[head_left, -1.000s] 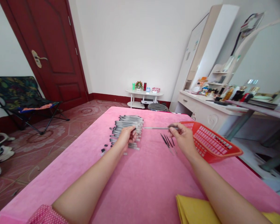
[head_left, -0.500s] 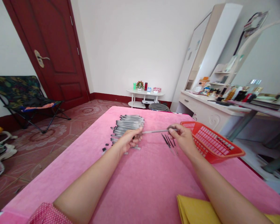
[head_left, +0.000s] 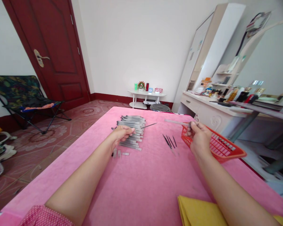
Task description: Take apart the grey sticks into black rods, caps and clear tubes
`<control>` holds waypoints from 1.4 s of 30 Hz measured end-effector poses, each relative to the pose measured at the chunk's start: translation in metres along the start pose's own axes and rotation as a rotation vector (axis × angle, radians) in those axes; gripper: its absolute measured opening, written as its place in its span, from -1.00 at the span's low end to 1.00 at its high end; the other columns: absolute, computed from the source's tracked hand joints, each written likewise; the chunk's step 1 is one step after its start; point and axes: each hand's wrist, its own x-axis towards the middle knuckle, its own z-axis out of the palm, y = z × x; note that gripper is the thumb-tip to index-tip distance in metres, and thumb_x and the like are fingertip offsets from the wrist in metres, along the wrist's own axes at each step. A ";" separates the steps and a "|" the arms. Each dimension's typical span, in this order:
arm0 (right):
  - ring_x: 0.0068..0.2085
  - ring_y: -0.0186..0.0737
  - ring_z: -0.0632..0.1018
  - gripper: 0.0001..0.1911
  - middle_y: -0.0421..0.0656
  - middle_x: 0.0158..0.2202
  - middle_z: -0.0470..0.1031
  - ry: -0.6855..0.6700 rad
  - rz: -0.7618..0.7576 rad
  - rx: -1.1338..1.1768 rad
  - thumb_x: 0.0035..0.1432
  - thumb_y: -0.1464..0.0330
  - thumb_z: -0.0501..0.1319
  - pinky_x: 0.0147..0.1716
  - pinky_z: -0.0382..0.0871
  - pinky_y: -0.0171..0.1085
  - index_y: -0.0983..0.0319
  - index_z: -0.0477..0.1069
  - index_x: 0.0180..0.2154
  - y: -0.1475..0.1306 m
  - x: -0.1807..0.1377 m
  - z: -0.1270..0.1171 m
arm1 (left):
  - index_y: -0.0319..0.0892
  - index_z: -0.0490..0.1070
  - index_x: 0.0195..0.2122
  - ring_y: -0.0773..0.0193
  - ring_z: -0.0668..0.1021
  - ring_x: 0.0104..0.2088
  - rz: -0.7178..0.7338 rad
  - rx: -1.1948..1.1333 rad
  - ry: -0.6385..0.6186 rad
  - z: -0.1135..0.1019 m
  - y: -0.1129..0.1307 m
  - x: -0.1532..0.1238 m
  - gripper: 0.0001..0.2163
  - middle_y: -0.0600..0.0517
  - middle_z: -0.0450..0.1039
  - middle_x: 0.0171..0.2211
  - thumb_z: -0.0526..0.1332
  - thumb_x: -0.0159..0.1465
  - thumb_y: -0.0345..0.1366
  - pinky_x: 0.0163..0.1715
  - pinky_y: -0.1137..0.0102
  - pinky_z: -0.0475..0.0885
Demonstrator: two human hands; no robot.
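Note:
My left hand is closed on a thin dark pen refill, whose tip points right. It hovers over a row of clear pens with black ends laid side by side on the pink cloth. A translucent pen barrel is pinched in my right hand, which is at the left end of a red plastic basket. Between my hands, several dark refills lie on the cloth. Small clear caps rest just below the pens, partly near my left wrist.
A pink cloth covers the table. Folded yellow fabric lies at the near right, under my right forearm. Beyond the table are a low white stand, a dressing table with bottles and a folding chair.
My hands have moved apart. The refill, now in my left hand, is separate from the barrel, which my right hand has carried right to the basket's edge.

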 end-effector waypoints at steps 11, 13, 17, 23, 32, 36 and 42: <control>-0.74 -0.54 0.05 -0.68 -0.40 -0.75 0.05 -0.545 0.447 -0.113 -0.08 0.18 0.26 -0.78 -0.08 -0.47 0.33 0.42 -0.38 -0.004 -0.049 0.041 | -0.32 0.37 -0.46 0.66 0.01 -0.77 -0.139 -0.463 -0.162 0.073 -0.013 -0.015 -0.79 0.17 0.18 -0.61 0.30 0.02 -0.26 -0.78 0.63 -0.20; -0.73 -0.53 0.06 -0.66 -0.39 -0.74 0.05 -0.534 0.405 -0.136 -0.08 0.17 0.25 -0.77 -0.06 -0.46 0.33 0.43 -0.37 -0.001 -0.056 0.045 | -0.33 0.39 -0.47 0.66 0.00 -0.77 -0.147 -0.431 -0.194 0.089 -0.018 -0.022 -0.75 0.17 0.17 -0.64 0.33 -0.02 -0.22 -0.77 0.60 -0.23; -0.74 -0.52 0.05 -0.69 -0.39 -0.76 0.04 -0.505 0.393 -0.165 -0.09 0.15 0.24 -0.77 -0.08 -0.44 0.31 0.39 -0.49 0.002 -0.051 0.042 | -0.32 0.41 -0.51 0.63 -0.01 -0.77 -0.146 -0.310 -0.250 0.100 -0.024 -0.030 -0.68 0.19 0.12 -0.71 0.35 -0.08 -0.12 -0.75 0.55 -0.24; -0.76 -0.56 0.00 -0.69 -0.42 -0.81 -0.01 -0.598 0.653 -0.360 -0.19 0.22 0.29 -0.77 -0.19 -0.46 0.28 0.24 -0.66 0.009 -0.020 0.013 | -0.32 0.43 -0.43 0.63 -0.03 -0.77 -0.195 -0.243 -0.185 0.087 -0.025 -0.023 -0.69 0.20 0.13 -0.67 0.32 -0.05 -0.14 -0.74 0.55 -0.26; -0.76 -0.55 0.08 -0.61 -0.35 -0.84 0.08 -0.568 0.324 -0.710 -0.20 0.18 0.30 -0.78 -0.20 -0.47 0.31 0.29 -0.76 0.032 -0.015 0.002 | -0.34 0.40 -0.45 0.64 0.02 -0.77 -0.198 -0.281 -0.126 0.079 -0.026 -0.017 -0.79 0.17 0.17 -0.66 0.27 0.03 -0.25 -0.76 0.60 -0.21; -0.76 -0.52 0.13 -0.67 -0.35 -0.79 0.15 -0.475 0.402 -0.375 -0.12 0.16 0.24 -0.80 -0.04 -0.48 0.32 0.38 -0.59 0.020 -0.019 0.014 | -0.35 0.39 -0.45 0.61 0.11 -0.76 -0.177 -0.321 -0.097 0.079 -0.028 -0.014 -0.86 0.12 0.21 -0.63 0.23 0.08 -0.34 -0.77 0.63 -0.16; -0.70 -0.49 0.27 -0.84 -0.25 -0.69 0.32 -0.350 0.547 -0.004 -0.10 0.35 0.25 -0.71 0.29 -0.46 0.31 0.35 -0.58 0.006 -0.025 0.026 | -0.36 0.40 -0.40 0.60 0.14 -0.73 -0.184 -0.473 -0.043 0.075 -0.029 -0.011 -0.92 0.10 0.21 -0.61 0.16 0.12 -0.45 -0.76 0.65 -0.10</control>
